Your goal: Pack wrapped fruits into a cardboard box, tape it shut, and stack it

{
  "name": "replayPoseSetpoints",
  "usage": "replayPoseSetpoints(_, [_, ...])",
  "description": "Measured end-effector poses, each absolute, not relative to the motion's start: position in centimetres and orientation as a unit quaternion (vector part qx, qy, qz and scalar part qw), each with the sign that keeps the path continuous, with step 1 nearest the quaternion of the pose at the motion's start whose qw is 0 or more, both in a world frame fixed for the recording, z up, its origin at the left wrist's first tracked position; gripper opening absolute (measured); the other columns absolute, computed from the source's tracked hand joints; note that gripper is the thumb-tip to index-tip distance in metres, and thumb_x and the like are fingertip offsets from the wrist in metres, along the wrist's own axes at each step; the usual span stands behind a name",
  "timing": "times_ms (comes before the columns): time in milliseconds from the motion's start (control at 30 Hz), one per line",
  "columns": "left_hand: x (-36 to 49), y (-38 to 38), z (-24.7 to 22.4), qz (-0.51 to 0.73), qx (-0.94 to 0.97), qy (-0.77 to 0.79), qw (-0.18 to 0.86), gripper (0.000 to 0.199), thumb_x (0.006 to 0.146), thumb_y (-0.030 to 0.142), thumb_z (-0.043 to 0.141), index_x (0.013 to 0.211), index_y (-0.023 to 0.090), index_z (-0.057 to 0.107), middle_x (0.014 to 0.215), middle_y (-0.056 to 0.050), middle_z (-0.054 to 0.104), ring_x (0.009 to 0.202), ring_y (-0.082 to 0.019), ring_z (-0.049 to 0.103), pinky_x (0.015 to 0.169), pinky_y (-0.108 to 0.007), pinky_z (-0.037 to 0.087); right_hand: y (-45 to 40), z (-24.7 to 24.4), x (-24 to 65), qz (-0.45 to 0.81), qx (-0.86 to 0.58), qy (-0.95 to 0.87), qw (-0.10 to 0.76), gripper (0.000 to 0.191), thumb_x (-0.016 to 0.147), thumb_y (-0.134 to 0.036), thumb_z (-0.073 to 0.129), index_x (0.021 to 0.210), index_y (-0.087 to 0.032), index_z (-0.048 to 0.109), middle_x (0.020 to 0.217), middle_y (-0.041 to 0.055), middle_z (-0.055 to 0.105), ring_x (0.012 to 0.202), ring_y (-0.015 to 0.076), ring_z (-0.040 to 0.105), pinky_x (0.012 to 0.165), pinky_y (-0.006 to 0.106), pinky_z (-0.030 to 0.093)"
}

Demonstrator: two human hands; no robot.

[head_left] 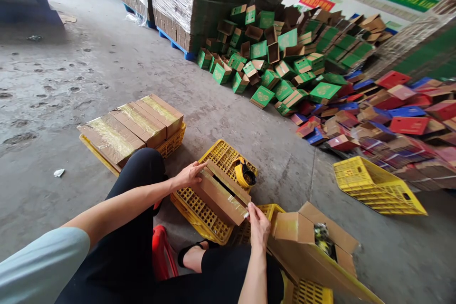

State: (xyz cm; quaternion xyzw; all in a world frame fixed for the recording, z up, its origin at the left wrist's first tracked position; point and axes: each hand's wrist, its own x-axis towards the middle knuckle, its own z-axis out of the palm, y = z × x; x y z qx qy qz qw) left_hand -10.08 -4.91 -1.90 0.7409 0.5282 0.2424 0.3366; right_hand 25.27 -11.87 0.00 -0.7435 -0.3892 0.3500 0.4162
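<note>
Grey concrete floor (pixel 107 66) ran back to a far heap of green boxes (pixel 262 97), with red and blue boxes (pixel 408 125) to the right. Near the middle, a brown carton (pixel 218 195) lay on a yellow crate (pixel 192 206), just beside a tape dispenser (pixel 242 175). The left hand (pixel 188 175) touched its left end, grip unclear; the right hand (pixel 259 224) pinched its right end.

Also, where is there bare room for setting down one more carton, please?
Bare floor shows between the three taped cartons and the green boxes, and between the tape dispenser and the yellow crate at far right. The middle crate is crowded by the half-closed carton and dispenser; the open carton crowds the near right.
</note>
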Motion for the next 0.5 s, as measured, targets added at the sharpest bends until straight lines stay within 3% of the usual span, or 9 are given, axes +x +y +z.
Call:
replayPoseSetpoints(133, [-9.91, -4.87, -1.99, 0.254, 0.742, 0.525, 0.33, 0.074, 0.083, 0.023, 0.068, 0.154, 0.014, 0.051, 0.129, -0.012, 0.063, 0.105, -0.025, 0.063, 0.098, -0.033, 0.051, -11.88, -0.03, 25.24, 0.344, -0.75, -0.399, 0.4, 0.07, 0.065, -0.074, 0.077, 0.107, -0.017, 0.082, 0.116, 0.0143, 0.08, 0.101, 0.035, 0.075, 0.085, 0.043, 0.063])
replayPoseSetpoints(300, [-9.85, -4.55, -1.87, 0.283, 0.73, 0.526, 0.331, 0.052, 0.098, 0.042, 0.06, 0.143, 0.017, 0.063, 0.124, -0.011, 0.065, 0.103, -0.023, 0.065, 0.096, -0.032, 0.052, -11.91, -0.25, 25.34, 0.346, -0.746, -0.412, 0.392, 0.074, 0.067, -0.073, 0.076, 0.111, -0.015, 0.081, 0.116, 0.0161, 0.079, 0.099, 0.034, 0.075, 0.081, 0.042, 0.063])
replayPoseSetpoints(500, [-9.67, -4.22, -1.89, 0.294, 0.735, 0.53, 0.304, 0.034, 0.102, 0.039, 0.056, 0.123, 0.021, 0.076, 0.12, -0.009, 0.067, 0.107, -0.023, 0.066, 0.096, -0.03, 0.052, -11.99, -0.34, 25.29, 0.342, -0.75, -0.42, 0.38, 0.073, 0.067, -0.075, 0.074, 0.109, -0.016, 0.081, 0.111, 0.0152, 0.081, 0.086, 0.0317, 0.076, 0.079, 0.043, 0.062])
